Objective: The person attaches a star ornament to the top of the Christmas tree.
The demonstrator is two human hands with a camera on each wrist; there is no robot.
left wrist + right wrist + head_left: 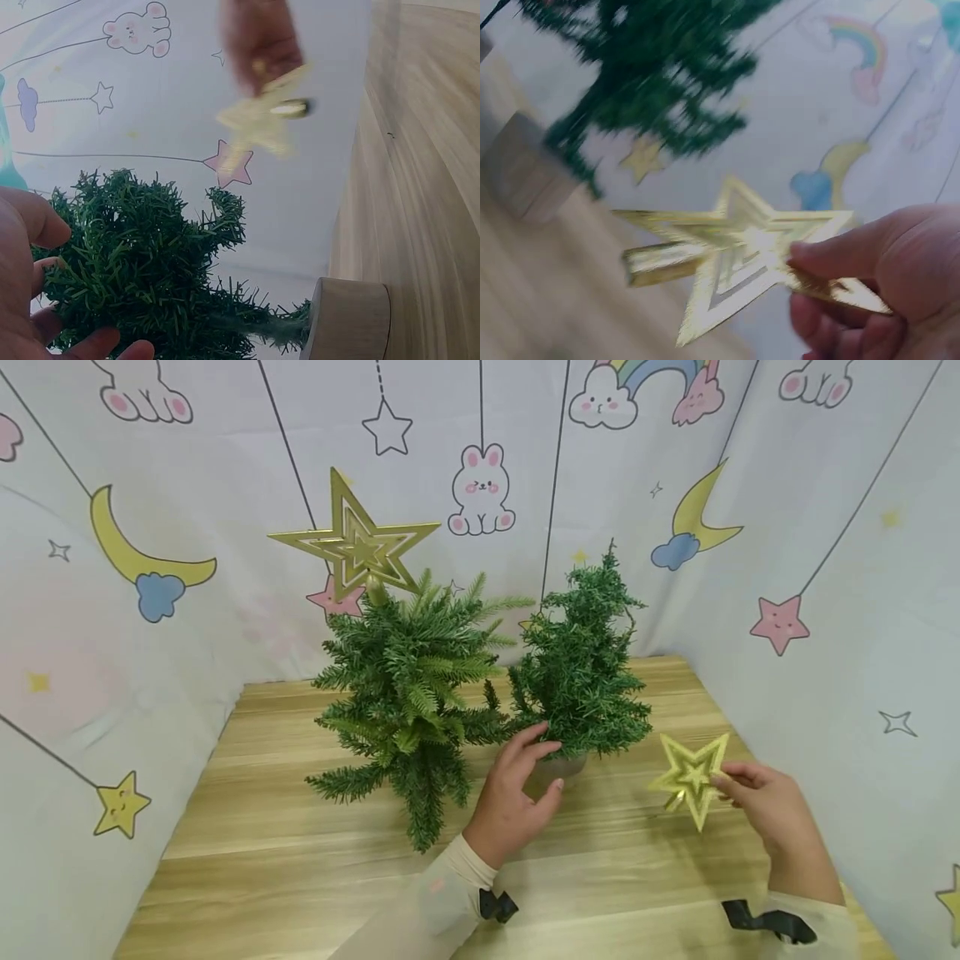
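My right hand [772, 806] pinches a gold star tree topper [693, 777] by one point, between thumb and fingers. The topper's hollow tube [660, 262] sticks out from its back in the right wrist view. To the left stands a small artificial Christmas tree [581, 660] on a pale base [351, 322]. My left hand [517, 802] is at the tree's lower front, fingers spread and loosely bent beside the branches. In the left wrist view its fingers [49, 225] overlap the green needles.
A larger artificial tree [412, 693] stands at the left, carrying a big gold star [356, 543] at its top. Both trees are on a wooden table [300, 877]. A patterned cloth [247, 443] with moons, stars and rabbits hangs behind and at the sides.
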